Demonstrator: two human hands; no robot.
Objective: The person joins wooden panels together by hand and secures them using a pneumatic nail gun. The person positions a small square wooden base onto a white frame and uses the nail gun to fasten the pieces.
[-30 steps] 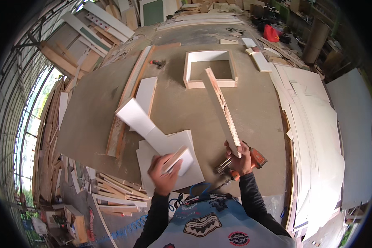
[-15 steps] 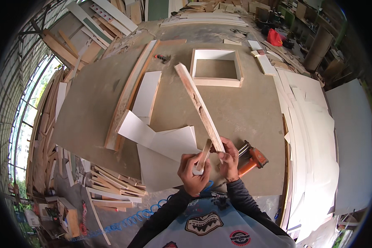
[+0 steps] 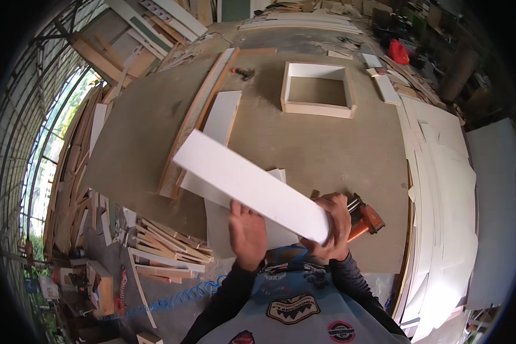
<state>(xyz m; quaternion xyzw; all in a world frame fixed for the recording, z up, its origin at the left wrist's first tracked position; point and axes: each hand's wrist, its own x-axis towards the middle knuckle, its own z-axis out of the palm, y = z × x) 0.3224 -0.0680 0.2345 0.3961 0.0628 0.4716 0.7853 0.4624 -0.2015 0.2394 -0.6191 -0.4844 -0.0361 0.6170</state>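
A white-faced board slants across in front of me, its broad face turned up. My right hand is wrapped round its near right end. Fingers stretched, my left hand lies open at the board's lower edge; whether it touches the board I cannot tell. Close beyond my right hand lies an orange nail gun on the worktable, partly hidden by that hand. White panels lie beneath the held board, mostly covered by it.
Farther back on the table stands a rectangular wooden frame with white inner sides. A long wooden channel, a white board and a small hand tool lie to its left. White sheets are stacked at right; a blue coiled hose runs below.
The board in my right hand has swung from edge-on and pointing away to lying leftward, white face up. My left hand has opened; the small wooden piece it pinched no longer shows in it.
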